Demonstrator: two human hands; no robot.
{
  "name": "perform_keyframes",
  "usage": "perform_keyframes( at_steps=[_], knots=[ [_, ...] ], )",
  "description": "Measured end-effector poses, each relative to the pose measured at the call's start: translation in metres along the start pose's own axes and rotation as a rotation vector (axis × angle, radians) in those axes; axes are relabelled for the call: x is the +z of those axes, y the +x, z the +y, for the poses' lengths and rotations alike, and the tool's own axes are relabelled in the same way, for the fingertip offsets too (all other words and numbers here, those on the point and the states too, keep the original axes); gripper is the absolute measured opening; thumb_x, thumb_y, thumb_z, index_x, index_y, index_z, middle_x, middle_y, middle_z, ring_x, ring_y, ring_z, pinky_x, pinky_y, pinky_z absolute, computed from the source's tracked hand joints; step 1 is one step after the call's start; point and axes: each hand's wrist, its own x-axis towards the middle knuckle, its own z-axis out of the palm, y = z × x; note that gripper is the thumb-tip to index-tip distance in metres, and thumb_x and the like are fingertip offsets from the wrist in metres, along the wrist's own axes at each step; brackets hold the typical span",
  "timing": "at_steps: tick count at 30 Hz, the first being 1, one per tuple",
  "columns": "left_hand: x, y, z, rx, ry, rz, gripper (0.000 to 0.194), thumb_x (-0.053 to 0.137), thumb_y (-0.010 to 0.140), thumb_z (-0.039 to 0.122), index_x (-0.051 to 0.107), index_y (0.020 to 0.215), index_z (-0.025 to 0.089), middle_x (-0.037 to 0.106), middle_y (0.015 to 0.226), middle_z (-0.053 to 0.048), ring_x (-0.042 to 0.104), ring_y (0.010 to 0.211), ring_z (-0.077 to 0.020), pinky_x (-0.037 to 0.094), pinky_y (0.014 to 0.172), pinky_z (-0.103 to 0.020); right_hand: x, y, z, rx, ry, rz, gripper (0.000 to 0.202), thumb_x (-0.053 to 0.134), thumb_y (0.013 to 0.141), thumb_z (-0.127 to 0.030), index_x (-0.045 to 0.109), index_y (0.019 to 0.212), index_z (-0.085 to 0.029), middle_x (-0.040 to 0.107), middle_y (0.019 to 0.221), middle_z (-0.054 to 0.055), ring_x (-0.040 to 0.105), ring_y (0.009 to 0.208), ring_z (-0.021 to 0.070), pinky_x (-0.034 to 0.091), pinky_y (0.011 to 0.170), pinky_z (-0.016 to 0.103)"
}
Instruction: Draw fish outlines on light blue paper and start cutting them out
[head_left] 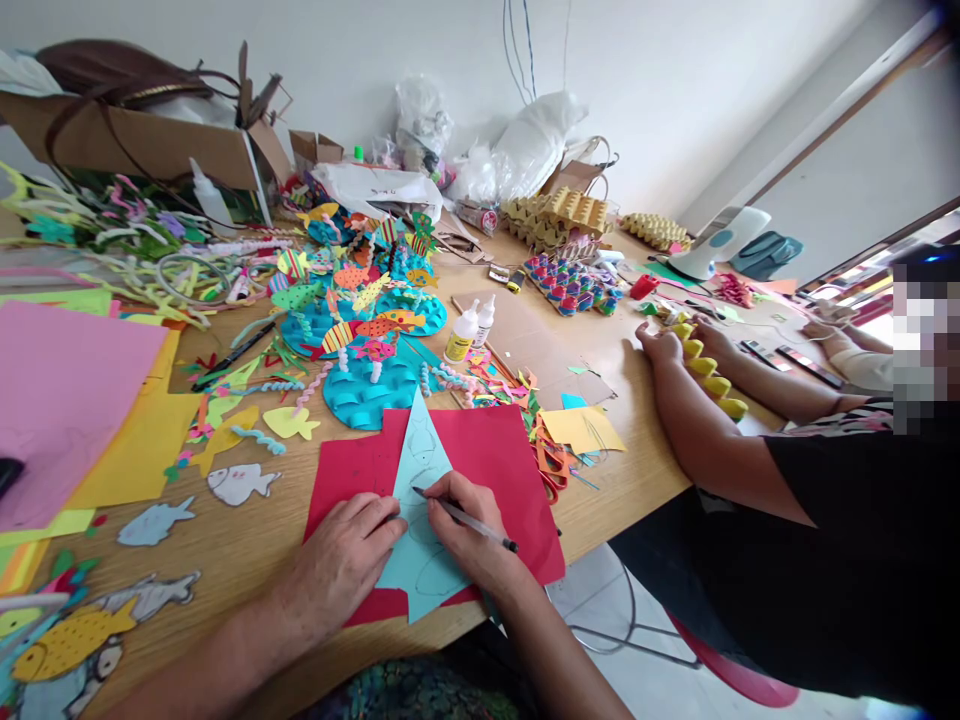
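My right hand (pixel 471 530) grips a pen (pixel 480 525), its tip against a light blue piece of paper (pixel 424 470) that narrows to a point at the top. Drawn outlines, one of them a fish, show on this paper. Flat on its left edge rests my left hand (pixel 352 545), fingers stretched out, holding nothing. Beneath lie red sheets of paper (pixel 495 450). Left of my hands are cut-out paper fish: a white one (pixel 241 483), a blue one (pixel 155 521) and a yellow one (pixel 75 640).
Blue paper bases with colourful fish (pixel 371 390) stand ahead, beside glue bottles (pixel 461 335). Orange-handled scissors (pixel 551 460) lie right of the red paper. A co-worker's hands (pixel 664 343) hold a yellow egg-carton strip (pixel 705 370). Pink paper (pixel 67 400) is at left.
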Motion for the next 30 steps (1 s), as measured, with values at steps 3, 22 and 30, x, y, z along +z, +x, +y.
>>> perform_keyframes(
  at_steps=[3, 22, 30],
  knots=[
    [-0.0004, 0.0000, 0.0004, -0.004, -0.001, 0.006, 0.028, 0.045, 0.082, 0.005, 0.058, 0.102, 0.019, 0.059, 0.105, -0.006, 0.052, 0.095, -0.0208, 0.047, 0.083, -0.035, -0.0002, -0.0009, 0.0006, 0.004, 0.006, 0.011, 0.010, 0.049, 0.072, -0.016, 0.059, 0.073, -0.018, 0.056, 0.056, -0.003, 0.047, 0.049, 0.0094, 0.036, 0.047, 0.018],
    [-0.0006, -0.0003, -0.0012, -0.009, -0.004, -0.010, 0.027, 0.043, 0.085, 0.006, 0.057, 0.104, 0.019, 0.057, 0.107, -0.006, 0.050, 0.098, -0.0209, 0.046, 0.087, -0.036, -0.0070, -0.0005, -0.0067, -0.040, 0.040, -0.002, 0.013, 0.041, 0.061, -0.012, 0.052, 0.062, -0.019, 0.056, 0.057, -0.002, 0.049, 0.049, 0.0108, 0.036, 0.048, 0.019],
    [-0.0012, -0.0005, -0.0009, -0.011, -0.031, -0.017, 0.026, 0.044, 0.084, 0.006, 0.056, 0.104, 0.019, 0.057, 0.106, -0.006, 0.050, 0.097, -0.0211, 0.045, 0.086, -0.036, -0.0052, -0.0006, -0.0041, -0.026, 0.031, 0.024, 0.012, 0.046, 0.071, -0.017, 0.058, 0.071, -0.017, 0.051, 0.053, -0.004, 0.044, 0.046, 0.0092, 0.033, 0.045, 0.019]
  ],
)
